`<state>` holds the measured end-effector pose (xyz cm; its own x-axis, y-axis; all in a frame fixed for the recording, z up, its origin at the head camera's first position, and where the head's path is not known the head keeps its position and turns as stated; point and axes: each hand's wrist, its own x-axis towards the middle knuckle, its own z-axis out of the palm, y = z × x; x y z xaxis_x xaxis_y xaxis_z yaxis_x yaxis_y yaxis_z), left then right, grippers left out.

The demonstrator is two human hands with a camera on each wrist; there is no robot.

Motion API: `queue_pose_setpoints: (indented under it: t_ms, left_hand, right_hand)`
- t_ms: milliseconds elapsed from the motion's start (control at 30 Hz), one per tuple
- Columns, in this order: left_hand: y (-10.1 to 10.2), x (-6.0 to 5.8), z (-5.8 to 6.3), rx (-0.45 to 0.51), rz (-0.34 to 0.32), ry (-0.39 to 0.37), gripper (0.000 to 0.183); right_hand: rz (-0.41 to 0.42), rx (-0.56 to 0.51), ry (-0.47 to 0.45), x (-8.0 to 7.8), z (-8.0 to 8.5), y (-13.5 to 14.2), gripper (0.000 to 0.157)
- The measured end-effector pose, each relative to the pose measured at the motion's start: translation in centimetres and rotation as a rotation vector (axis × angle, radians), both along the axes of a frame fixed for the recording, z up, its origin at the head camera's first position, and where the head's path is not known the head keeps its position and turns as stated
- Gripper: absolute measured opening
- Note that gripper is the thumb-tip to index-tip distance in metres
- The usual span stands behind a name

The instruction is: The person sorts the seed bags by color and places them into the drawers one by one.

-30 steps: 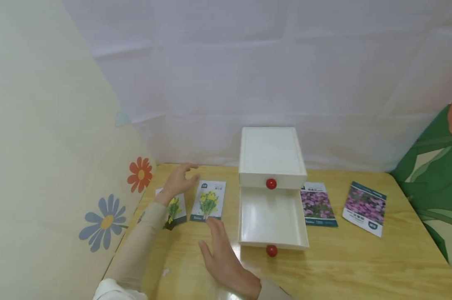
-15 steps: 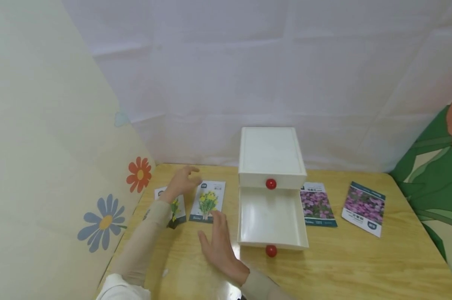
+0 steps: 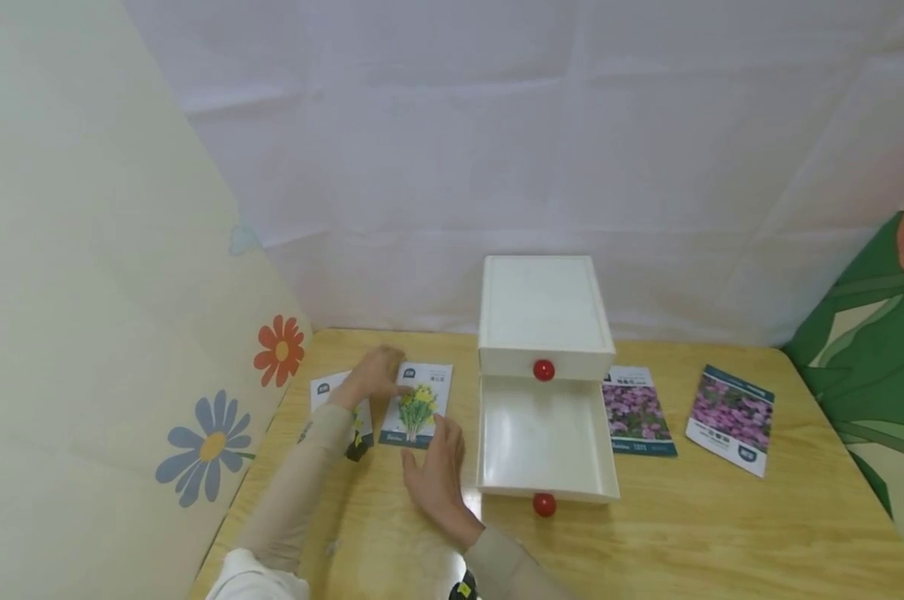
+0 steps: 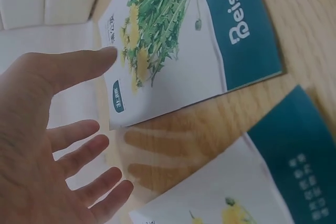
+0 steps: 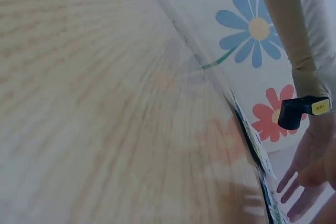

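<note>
A flat white seed packet [image 3: 417,408] printed with yellow flowers and a dark teal band lies on the table. My left hand [image 3: 377,372] is at its upper left corner. In the left wrist view, that hand's thumb [image 4: 89,66] reaches over the packet [image 4: 173,61] while the other fingers are spread loosely beside it. My right hand [image 3: 437,475] is by the packet's lower right edge, fingers loosely bent; whether it touches is unclear. A second yellow-flower packet [image 3: 332,388] lies partly hidden under my left forearm.
To the right stands a white two-drawer box [image 3: 545,304] with red knobs, its lower drawer [image 3: 545,433] pulled out. Beyond it lie two pink-flower packets, one beside the box [image 3: 639,412] and one farther right [image 3: 732,421]. A flower-painted panel [image 3: 219,333] borders the left.
My left hand has come down and in towards the upper left of the middle packet. My right hand has moved slightly up to the packet's lower right edge. The packets and box have stayed put.
</note>
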<state>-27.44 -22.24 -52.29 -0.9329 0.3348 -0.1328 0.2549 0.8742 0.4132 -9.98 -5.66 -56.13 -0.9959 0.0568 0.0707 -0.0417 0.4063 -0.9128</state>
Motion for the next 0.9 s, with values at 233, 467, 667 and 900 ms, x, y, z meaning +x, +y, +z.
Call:
queue_pose_setpoints:
  t_ms: [233, 467, 667, 900]
  left_hand:
    - [0.4, 0.6, -0.2, -0.053, 0.021, 0.004, 0.085]
    - [0.4, 0.4, -0.6, -0.087, 0.031, 0.003, 0.086]
    - [0.3, 0.7, -0.5, -0.097, 0.07, -0.017, 0.088]
    - [0.3, 1.1, 0.1, -0.12, 0.086, -0.029, 0.086]
  right_hand:
    - [-0.059, -0.027, 0.011, -0.9, -0.4, -0.2, 0.077]
    - [-0.131, -0.084, -0.001, -1.7, -0.8, -0.2, 0.061]
    - [-0.166, -0.159, -0.042, -1.9, -0.8, 0.0, 0.056]
    - [-0.096, -0.283, -0.167, -1.8, -0.7, 0.4, 0.049]
